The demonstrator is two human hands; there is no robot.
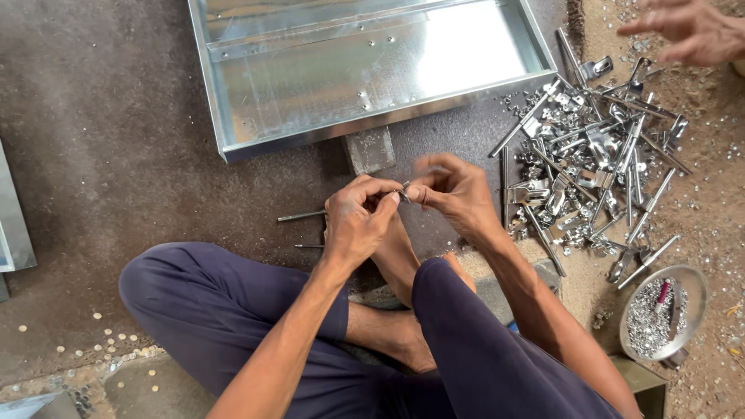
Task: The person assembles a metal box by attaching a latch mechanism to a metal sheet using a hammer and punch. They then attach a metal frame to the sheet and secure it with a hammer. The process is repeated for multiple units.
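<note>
Left hand and right hand meet over the crossed legs, fingers of both pinched together on one small metal clip, with two loose rods on the floor at left. Best kept steady in the left while the right fingertips work it, I judge. Clip is mostly hidden by fingers, its shape unclear; right of it a hardware pile, a bowl of small parts, another person's hand cut off at the top edge.
</note>
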